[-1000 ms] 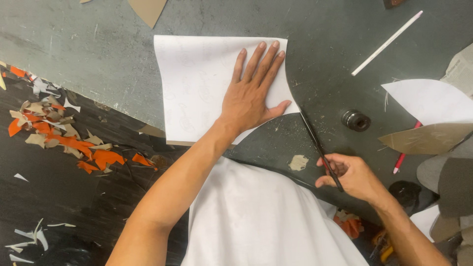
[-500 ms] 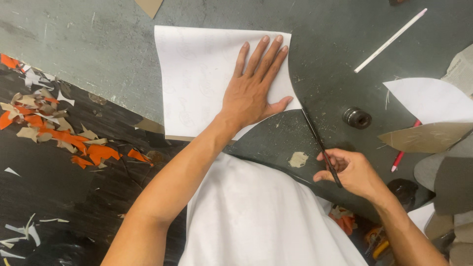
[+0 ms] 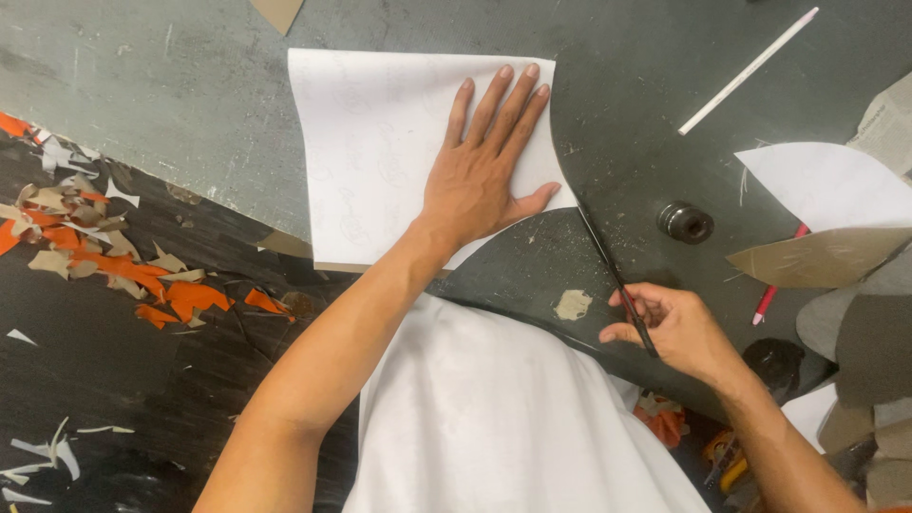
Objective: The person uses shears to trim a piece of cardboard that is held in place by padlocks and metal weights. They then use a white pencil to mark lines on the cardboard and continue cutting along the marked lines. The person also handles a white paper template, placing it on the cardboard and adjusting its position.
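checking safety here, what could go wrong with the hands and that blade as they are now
1. The left hand presses the white sheet with its thumb close to the thin dark blade; a slip might nick it.
2. The right hand grips the blade low, so it could wobble.

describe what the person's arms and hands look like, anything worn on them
Both arms are bare from the hands up as far as the picture shows: no sleeves reach the forearms, and there are no gloves, rings, watch or bands on the left hand or the right hand. Nails are short and plain. The only clothing in view is a white shirt over the torso.
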